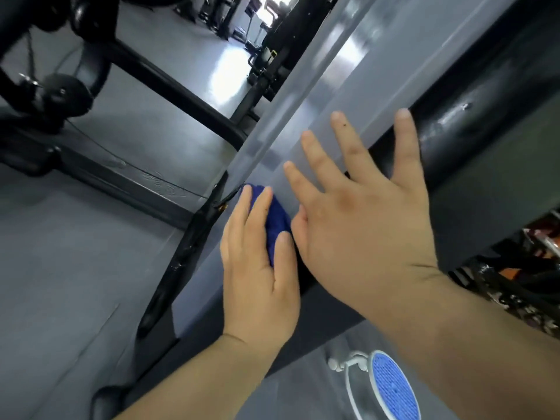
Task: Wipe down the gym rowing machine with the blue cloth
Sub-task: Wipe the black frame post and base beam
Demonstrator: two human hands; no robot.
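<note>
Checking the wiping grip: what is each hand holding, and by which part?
The left hand grips the blue cloth, bunched between fingers and thumb; the right hand holds nothing.

Hands: two, a left hand [257, 268] and a right hand [369, 237], both over the grey rail [318, 110]. Grey rail: one. Blue cloth [277, 225]: one, on the rail, between the thumb and fingers of the left hand. Black bar [472, 116]: one, along the rail's right edge. White-rimmed disc with a blue grille [391, 386]: one, below the rail's near end. Black pulley wheel [63, 92]: one, well left of the rail. Machines beyond the rail's far end: too blurred to count.
</note>
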